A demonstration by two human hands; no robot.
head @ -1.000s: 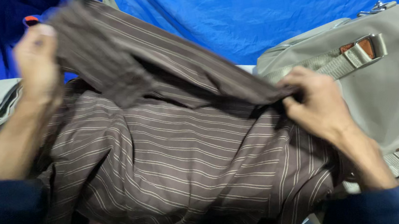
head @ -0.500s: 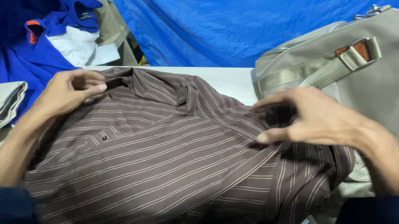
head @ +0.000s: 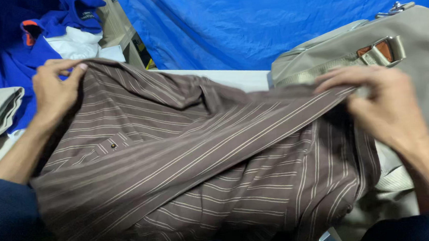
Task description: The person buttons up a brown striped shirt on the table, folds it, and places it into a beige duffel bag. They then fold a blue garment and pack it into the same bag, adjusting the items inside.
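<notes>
Head view: one brown striped shirt point(head: 193, 168) spread between two hands, left hand point(head: 56, 89) pinching its far corner, right hand point(head: 379, 107) gripping its right edge, beside one beige bag point(head: 413, 54); blue clothes point(head: 30, 48) behind.

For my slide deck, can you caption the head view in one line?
Left hand and right hand grip a brown striped shirt beside a khaki bag.

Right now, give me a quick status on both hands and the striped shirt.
Left hand pinching brown striped shirt at far corner. Right hand gripping its opposite edge. Grey bag close behind right hand; blue clothes beyond left.
</notes>
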